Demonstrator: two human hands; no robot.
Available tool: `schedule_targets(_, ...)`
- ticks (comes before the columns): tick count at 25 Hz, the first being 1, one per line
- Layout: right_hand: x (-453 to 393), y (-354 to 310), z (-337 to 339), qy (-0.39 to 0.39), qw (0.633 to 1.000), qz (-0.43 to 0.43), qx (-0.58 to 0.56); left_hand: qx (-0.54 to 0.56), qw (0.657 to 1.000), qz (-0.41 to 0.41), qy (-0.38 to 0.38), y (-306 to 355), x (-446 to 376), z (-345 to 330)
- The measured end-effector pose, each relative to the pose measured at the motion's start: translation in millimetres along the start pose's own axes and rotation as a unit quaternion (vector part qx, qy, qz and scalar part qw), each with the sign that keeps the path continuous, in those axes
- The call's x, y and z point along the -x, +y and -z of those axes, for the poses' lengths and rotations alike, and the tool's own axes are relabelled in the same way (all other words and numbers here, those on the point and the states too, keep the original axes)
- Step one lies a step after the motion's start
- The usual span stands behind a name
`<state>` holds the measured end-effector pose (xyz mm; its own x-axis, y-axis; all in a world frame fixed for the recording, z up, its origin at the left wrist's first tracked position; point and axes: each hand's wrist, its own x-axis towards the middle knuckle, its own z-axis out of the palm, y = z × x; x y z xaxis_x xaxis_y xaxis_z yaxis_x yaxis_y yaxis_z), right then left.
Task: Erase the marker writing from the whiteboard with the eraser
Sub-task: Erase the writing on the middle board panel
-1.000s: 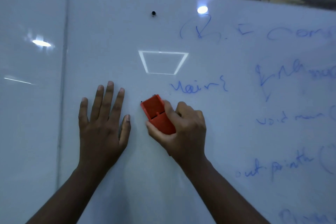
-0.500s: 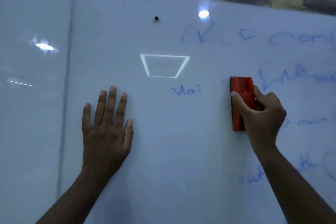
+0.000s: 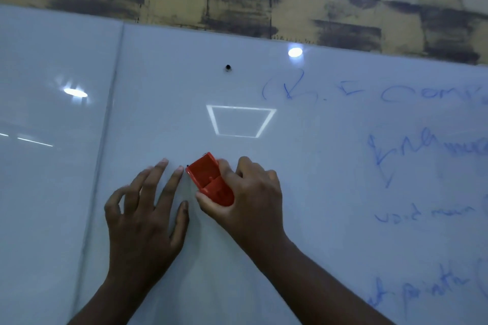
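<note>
Red plastic, the eraser (image 3: 210, 179) feels light and stiff to me. My right hand (image 3: 250, 192) grips its long sides, fingers curled round it, pressing it against the slick whiteboard (image 3: 317, 219). My left hand (image 3: 145, 208) braces nearby, fingers spread, holding nothing.

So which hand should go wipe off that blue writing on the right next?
The right hand: it already grips the red eraser and is nearer the blue writing. The left hand holds nothing and rests its fingers on bare whiteboard, farther away.
</note>
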<state>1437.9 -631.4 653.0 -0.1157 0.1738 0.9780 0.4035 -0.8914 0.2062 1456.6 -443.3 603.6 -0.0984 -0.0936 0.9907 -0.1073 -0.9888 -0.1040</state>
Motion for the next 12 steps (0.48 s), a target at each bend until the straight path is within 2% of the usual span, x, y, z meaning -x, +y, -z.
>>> schedule_targets(4, -33.6, 43.3, 5.4, 0.055, 0.998, -0.033, 0.006, 0.015, 0.999, -0.001, 0.034, -10.3, -44.2, 4.1)
schedule_targets(9, -43.0, 124.4, 26.7, 0.136, 0.982, -0.134, 0.009, 0.024, 0.998, -0.015, 0.047, -16.9, -115.2, -14.5)
schedule_targets(12, -45.0, 153.3, 33.4, 0.185, 0.958, -0.218, -0.009, 0.019, 0.999, -0.005, 0.043, -7.1, -135.5, -30.1)
